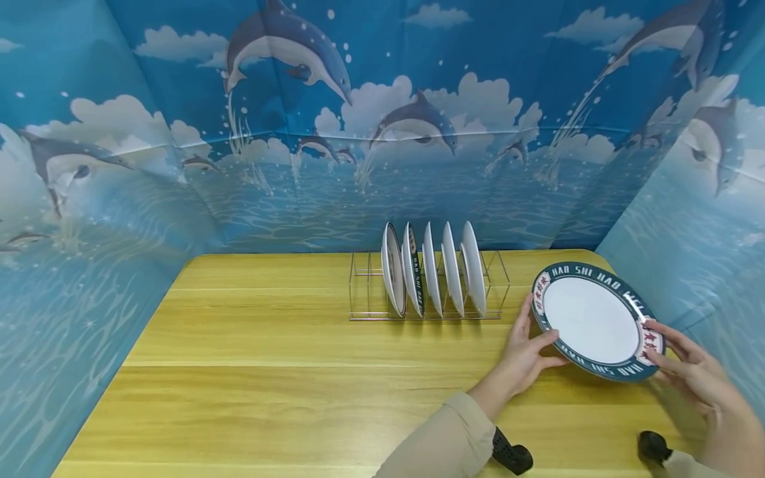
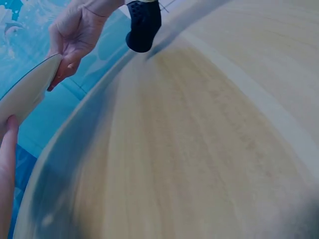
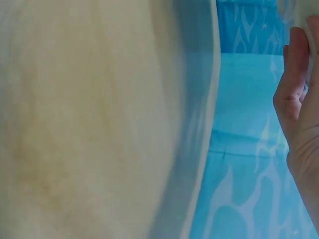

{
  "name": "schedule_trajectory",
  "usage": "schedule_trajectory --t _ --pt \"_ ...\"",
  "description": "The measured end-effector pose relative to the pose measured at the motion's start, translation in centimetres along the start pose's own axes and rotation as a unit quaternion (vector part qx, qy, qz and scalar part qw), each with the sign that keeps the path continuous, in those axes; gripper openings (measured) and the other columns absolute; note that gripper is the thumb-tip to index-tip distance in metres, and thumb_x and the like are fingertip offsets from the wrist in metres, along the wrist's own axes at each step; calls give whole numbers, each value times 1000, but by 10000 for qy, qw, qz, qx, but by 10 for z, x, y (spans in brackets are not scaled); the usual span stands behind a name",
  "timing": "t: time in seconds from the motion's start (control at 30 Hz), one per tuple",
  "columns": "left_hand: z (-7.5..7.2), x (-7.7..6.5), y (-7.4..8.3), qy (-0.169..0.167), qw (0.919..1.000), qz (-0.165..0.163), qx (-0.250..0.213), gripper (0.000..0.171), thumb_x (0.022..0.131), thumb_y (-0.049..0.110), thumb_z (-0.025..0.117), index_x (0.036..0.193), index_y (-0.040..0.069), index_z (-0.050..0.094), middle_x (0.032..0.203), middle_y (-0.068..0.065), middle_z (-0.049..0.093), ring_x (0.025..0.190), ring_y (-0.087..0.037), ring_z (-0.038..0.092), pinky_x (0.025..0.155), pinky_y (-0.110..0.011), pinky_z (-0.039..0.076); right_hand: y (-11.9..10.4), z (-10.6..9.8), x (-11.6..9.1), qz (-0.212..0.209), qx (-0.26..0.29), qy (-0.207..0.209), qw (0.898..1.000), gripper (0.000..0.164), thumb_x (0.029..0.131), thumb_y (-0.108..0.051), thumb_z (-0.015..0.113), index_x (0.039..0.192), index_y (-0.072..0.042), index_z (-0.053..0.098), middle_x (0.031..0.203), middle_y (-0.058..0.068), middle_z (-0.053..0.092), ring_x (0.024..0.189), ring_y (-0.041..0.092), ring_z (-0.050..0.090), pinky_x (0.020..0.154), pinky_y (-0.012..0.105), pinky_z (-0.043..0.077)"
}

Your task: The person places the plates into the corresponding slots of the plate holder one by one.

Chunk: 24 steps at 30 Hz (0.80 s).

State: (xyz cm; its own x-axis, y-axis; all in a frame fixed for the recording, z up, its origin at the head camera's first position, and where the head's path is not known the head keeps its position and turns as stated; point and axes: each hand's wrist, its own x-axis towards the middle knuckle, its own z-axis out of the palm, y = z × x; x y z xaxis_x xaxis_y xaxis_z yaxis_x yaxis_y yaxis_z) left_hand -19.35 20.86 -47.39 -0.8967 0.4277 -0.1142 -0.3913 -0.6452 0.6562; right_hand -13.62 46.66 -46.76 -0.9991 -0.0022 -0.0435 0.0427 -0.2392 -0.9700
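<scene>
A white plate (image 1: pixel 592 320) with a dark green lettered rim is held tilted above the right side of the table, its face toward the head camera. My left hand (image 1: pixel 526 356) grips its left edge, thumb on the rim. On the opposite edge, my right hand (image 1: pixel 693 372) pinches the rim between thumb and fingers. The left wrist view catches the plate (image 2: pixel 31 85) from the side with the right hand (image 2: pixel 75 40) at its edge. Only part of the right hand (image 3: pixel 304 104) shows in the right wrist view, beside a sliver of plate.
A wire dish rack (image 1: pixel 370 313) stands at the table's back, with several plates (image 1: pixel 452 269) upright in it. The wooden table (image 1: pixel 269 398) meets a blue dolphin-print curtain (image 1: pixel 287 192) behind and at both sides. Black wrist devices (image 1: pixel 512 453) sit near both cuffs.
</scene>
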Motion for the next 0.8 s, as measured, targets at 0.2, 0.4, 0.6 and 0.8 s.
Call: schedule_trajectory --t 0.2,0.4,0.6,0.8 --pt "2 -3 14 -60 10000 49 48 80 82 -15 54 134 44 39 150 -15 11 106 -38 54 79 -69 41 -8 9 5 -248 -15 -327 9992 48 91 9 44 126 -21 56 117 -20 50 86 6 60 63 24 55" --pt "2 -6 25 -283 9994 98 163 85 81 -16 54 133 49 36 147 -19 20 101 -36 57 78 -64 45 -14 18 9 -365 48 -550 9978 48 92 10 40 129 -18 53 124 -16 42 89 7 60 67 25 56" --pt "0 -10 42 -762 9962 202 370 87 82 -15 53 134 52 32 142 -11 29 99 -35 58 76 -58 49 -21 27 13 -635 189 -988 9929 50 91 16 34 128 -12 53 122 -15 54 91 9 60 66 27 56" --pt "7 -18 65 -1105 9919 380 496 90 81 -15 54 132 55 30 125 -8 37 89 -25 61 68 -45 55 -30 35 16 -682 -201 -1090 9915 51 92 14 35 133 -15 46 115 -6 56 92 7 59 67 26 55"
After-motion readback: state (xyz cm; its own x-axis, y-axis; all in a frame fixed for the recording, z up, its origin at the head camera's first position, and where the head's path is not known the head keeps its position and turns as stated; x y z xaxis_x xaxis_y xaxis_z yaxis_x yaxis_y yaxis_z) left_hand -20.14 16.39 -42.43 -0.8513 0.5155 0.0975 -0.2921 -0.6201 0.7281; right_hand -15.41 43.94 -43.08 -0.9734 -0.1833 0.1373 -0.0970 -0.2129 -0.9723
